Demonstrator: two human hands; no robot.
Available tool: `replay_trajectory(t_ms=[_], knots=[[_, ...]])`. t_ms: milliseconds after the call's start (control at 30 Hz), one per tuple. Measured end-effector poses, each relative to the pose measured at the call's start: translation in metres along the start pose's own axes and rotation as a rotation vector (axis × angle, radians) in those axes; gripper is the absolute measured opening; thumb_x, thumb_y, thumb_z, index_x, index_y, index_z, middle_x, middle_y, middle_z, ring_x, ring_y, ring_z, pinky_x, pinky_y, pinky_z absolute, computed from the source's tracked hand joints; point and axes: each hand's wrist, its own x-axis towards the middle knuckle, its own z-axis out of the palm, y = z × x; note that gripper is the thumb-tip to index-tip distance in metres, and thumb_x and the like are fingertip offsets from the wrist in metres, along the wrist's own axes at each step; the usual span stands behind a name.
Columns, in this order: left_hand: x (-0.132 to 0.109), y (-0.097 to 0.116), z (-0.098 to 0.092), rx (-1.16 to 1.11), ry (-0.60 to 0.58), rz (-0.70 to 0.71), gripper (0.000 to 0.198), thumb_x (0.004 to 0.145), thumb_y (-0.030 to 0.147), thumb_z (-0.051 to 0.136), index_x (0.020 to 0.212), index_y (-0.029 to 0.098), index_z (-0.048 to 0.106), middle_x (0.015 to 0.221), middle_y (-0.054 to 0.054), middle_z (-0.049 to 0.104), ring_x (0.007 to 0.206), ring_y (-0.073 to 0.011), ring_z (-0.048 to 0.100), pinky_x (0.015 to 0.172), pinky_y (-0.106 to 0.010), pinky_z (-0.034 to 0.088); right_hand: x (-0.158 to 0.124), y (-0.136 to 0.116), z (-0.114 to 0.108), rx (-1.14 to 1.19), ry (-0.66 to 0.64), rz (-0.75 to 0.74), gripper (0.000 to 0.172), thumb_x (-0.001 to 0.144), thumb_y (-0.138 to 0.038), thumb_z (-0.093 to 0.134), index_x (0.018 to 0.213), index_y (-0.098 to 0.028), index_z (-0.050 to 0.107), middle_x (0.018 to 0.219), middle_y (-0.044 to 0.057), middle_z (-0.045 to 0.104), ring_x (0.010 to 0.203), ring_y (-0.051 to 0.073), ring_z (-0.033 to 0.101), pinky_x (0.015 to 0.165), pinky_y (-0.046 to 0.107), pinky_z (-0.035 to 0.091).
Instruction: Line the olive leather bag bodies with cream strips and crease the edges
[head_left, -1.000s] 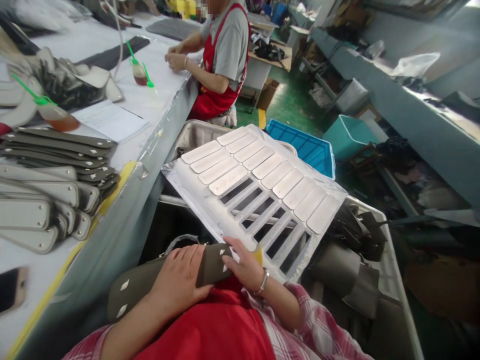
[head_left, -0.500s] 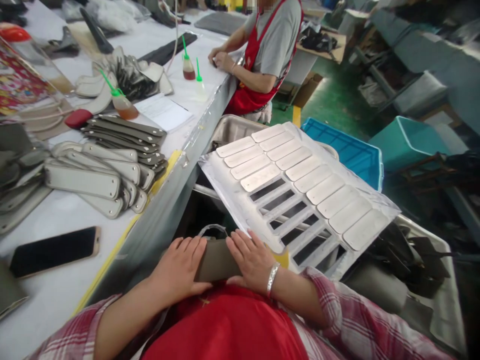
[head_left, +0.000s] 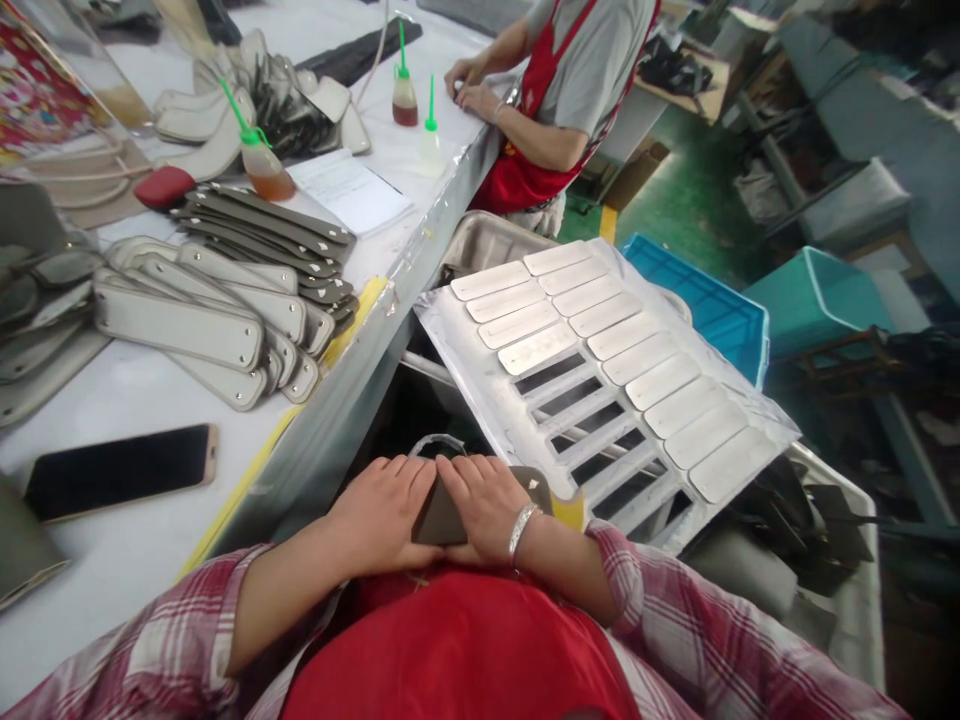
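A grey-brown flat strip [head_left: 438, 522] with a rounded end lies across my lap, against the red apron. My left hand [head_left: 381, 515] is closed over its left part, thumb along the near edge. My right hand [head_left: 484, 508], with a silver bracelet at the wrist, grips the strip further right; the rounded end and a small pale mark show past it. The fingertips of both hands almost meet. Just beyond them a pale slotted board [head_left: 469, 372] lies tilted, carrying rows of white rounded strips [head_left: 536, 348], with several bare slots near my right hand.
On the left table are a phone [head_left: 124, 470], stacked pale strips [head_left: 180, 318], dark strips [head_left: 277, 225] and bottles with green nozzles [head_left: 266, 170]. A person in a red apron [head_left: 525, 150] works at the far table edge. Blue [head_left: 697, 300] and teal [head_left: 817, 290] bins stand right.
My hands have come closer together on the strip, and its rounded right end now shows past my right hand. The camera view has shifted slightly.
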Motion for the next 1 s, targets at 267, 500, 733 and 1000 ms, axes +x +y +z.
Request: replay_trajectory(t_ms=[267, 500, 733, 1000], knots=[[0.001, 0.001, 0.005, 0.042, 0.070, -0.047, 0.038, 0.090, 0.038, 0.031, 0.107, 0.013, 0.053, 0.094, -0.011, 0.059, 0.086, -0.0230, 0.051, 0.075, -0.036, 0.036, 0.005, 0.005, -0.008, 0.036, 0.005, -0.027, 0.097, 0.061, -0.079, 0.045, 0.124, -0.006, 0.040, 0.109, 0.018, 0.052, 0.094, 0.029, 0.048, 0.082, 0.045, 0.037], [0.000, 0.000, 0.005, 0.101, 0.073, -0.046, 0.030, 0.092, 0.030, 0.030, 0.096, 0.014, 0.054, 0.085, -0.008, 0.058, 0.078, -0.0223, 0.052, 0.067, -0.035, 0.036, 0.016, 0.001, -0.006, -0.028, -0.049, 0.084, 0.063, 0.077, -0.070, 0.036, 0.107, -0.016, 0.051, 0.099, 0.010, 0.057, 0.089, 0.026, 0.053, 0.075, 0.039, 0.042], [0.000, -0.001, 0.005, 0.117, 0.084, -0.043, 0.023, 0.091, 0.027, 0.033, 0.090, 0.016, 0.054, 0.083, -0.006, 0.058, 0.076, -0.0221, 0.054, 0.064, -0.034, 0.038, 0.023, -0.001, -0.008, -0.042, -0.071, 0.108, 0.054, 0.081, -0.065, 0.034, 0.099, -0.017, 0.054, 0.098, 0.010, 0.058, 0.090, 0.024, 0.055, 0.076, 0.037, 0.043], [-0.010, -0.008, 0.000, -0.217, 0.109, -0.135, 0.031, 0.091, 0.036, 0.034, 0.106, 0.019, 0.055, 0.100, -0.006, 0.061, 0.093, -0.0205, 0.056, 0.081, -0.033, 0.043, 0.003, -0.001, -0.019, 0.066, -0.047, -0.035, 0.090, 0.059, -0.076, 0.052, 0.121, -0.011, 0.043, 0.112, 0.015, 0.054, 0.098, 0.028, 0.052, 0.085, 0.042, 0.041]])
